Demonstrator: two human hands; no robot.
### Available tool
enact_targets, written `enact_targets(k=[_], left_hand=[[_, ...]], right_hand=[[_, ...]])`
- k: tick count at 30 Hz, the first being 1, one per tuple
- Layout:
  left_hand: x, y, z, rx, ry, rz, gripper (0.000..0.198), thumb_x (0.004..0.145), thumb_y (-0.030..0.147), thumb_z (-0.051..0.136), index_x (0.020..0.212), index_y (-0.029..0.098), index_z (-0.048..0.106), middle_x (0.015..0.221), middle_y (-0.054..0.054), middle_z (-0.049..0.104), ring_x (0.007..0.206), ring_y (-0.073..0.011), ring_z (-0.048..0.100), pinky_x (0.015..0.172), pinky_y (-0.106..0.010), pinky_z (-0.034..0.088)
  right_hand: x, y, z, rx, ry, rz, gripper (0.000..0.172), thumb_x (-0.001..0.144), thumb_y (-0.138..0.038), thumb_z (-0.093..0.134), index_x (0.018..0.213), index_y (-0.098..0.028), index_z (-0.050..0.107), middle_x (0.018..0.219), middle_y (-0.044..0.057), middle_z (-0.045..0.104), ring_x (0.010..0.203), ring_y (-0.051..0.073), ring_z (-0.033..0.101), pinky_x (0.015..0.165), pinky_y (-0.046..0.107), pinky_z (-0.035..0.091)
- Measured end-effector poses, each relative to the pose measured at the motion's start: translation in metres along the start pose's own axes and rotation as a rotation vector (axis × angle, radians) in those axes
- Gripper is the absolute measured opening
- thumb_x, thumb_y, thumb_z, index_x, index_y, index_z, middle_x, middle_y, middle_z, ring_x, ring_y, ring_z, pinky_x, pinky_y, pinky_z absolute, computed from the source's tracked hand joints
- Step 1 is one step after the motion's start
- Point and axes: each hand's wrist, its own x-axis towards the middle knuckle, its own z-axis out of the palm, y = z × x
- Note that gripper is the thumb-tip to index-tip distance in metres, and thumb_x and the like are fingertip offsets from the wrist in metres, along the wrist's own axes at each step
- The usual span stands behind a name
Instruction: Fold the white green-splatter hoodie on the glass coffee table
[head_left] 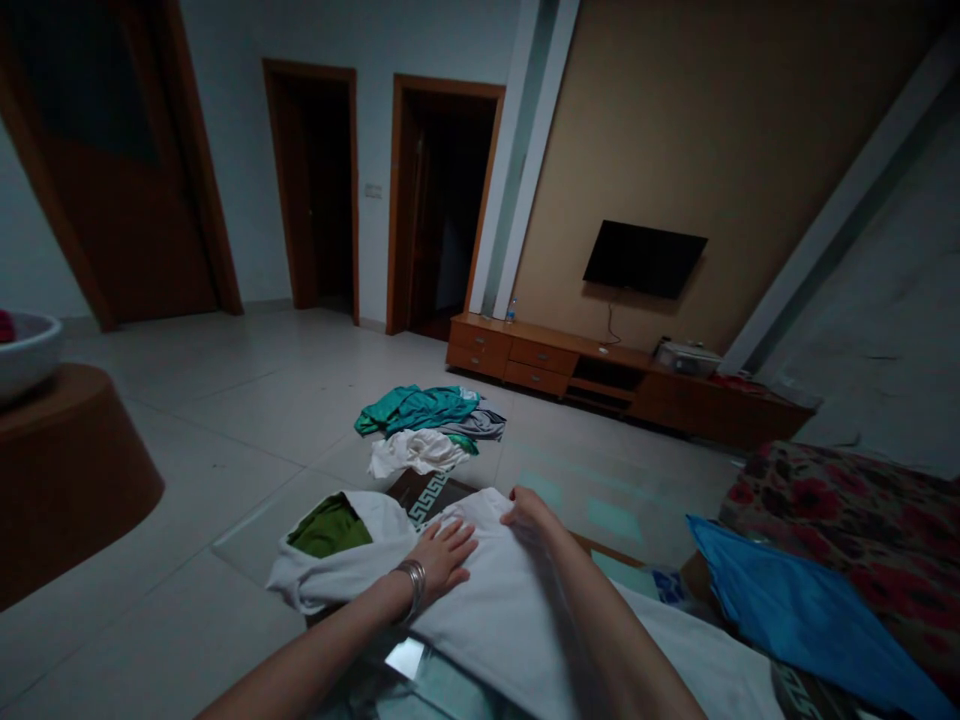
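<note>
A white garment with a green lining showing at its hood lies spread over a glass-topped table. My left hand, with silver bangles at the wrist, rests flat on the cloth, fingers spread. At the garment's far edge, my right hand has its fingers closed on the white fabric. A dark strip with a pale key pattern shows beyond the cloth.
Past the table are teal clothes and a white cloth. A blue bag lies by a floral sofa at right. A brown table holding a white bowl stands left; a TV cabinet lines the wall.
</note>
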Motion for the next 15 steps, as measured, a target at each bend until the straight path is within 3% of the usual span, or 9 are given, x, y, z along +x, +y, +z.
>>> enact_targets(k=[3,5,11,15], left_hand=[[-0.001,0.003,-0.005,0.003,-0.003,-0.008,0.051,0.089,0.048,0.043,0.138,0.031,0.041,0.149,-0.004,0.035,0.138,-0.0275,0.027,0.108,-0.05,0.024],[-0.002,0.005,-0.006,0.009,-0.006,-0.019,0.051,0.09,0.048,0.042,0.138,0.03,0.041,0.15,-0.003,0.035,0.138,-0.0272,0.027,0.108,-0.05,0.024],[-0.005,0.008,-0.009,-0.034,0.0,0.021,0.047,0.091,0.039,0.042,0.136,0.027,0.043,0.148,-0.004,0.037,0.137,-0.0235,0.03,0.111,-0.047,0.022],[-0.007,0.01,-0.011,-0.087,0.011,0.026,0.044,0.091,0.035,0.041,0.135,0.028,0.045,0.147,-0.003,0.04,0.136,-0.0216,0.032,0.111,-0.044,0.021]], right_hand=[[0.005,0.001,-0.005,0.05,-0.107,0.01,0.027,0.048,-0.021,0.078,0.073,-0.018,0.068,0.076,0.003,0.071,0.07,0.02,0.065,0.062,0.026,0.046],[0.004,0.001,-0.007,0.099,-0.141,-0.016,0.021,0.051,-0.017,0.073,0.072,-0.016,0.069,0.075,0.003,0.07,0.067,0.018,0.063,0.059,0.023,0.044],[-0.012,-0.003,-0.015,0.267,-0.173,-0.118,0.037,0.055,-0.012,0.065,0.091,-0.013,0.07,0.081,0.0,0.069,0.066,0.012,0.059,0.057,0.019,0.041],[-0.025,-0.006,-0.024,0.338,-0.188,-0.177,0.027,0.062,-0.021,0.066,0.088,-0.013,0.07,0.072,-0.002,0.065,0.06,0.011,0.055,0.055,0.019,0.04]])
